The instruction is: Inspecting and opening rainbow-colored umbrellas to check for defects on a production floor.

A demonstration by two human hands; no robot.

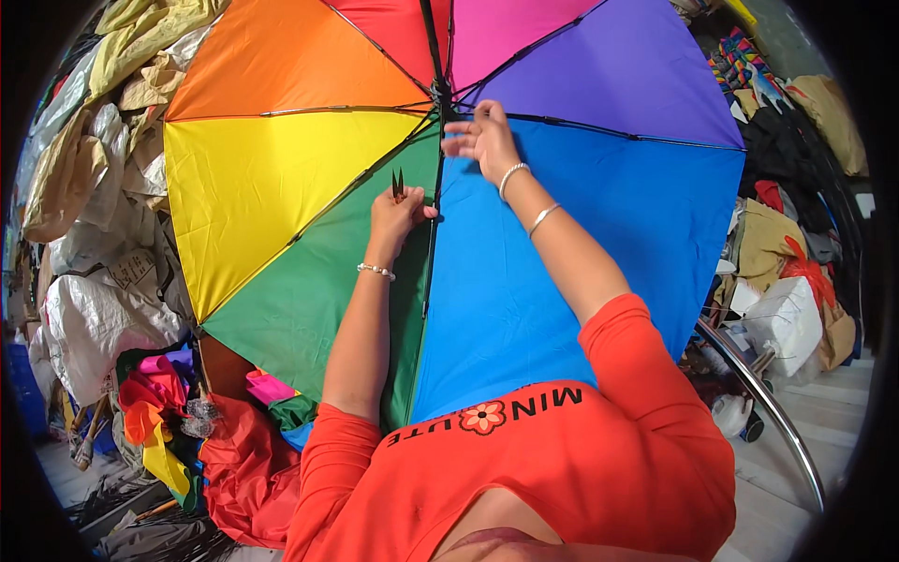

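Observation:
An opened rainbow umbrella (562, 253) fills the space before me, its inner side with black ribs facing me. My left hand (398, 217) is closed around small dark thread snips (398, 184), their two pointed blades sticking up. Its fingertips are at the black rib (428, 272) between the green and blue panels. Just below and right of the umbrella's hub (441, 91), my right hand (485, 142) is raised over the blue panel with its fingers apart. I see nothing held in it. The black shaft (430, 33) rises from the hub to the top edge.
White and tan sacks (103, 309) are heaped at the left. Lower left lie a red cloth (248, 468) and other coloured fabric. Bags and dark cloth pile up at the right, with a white container (785, 323) and a curved metal tube (773, 412) nearer me.

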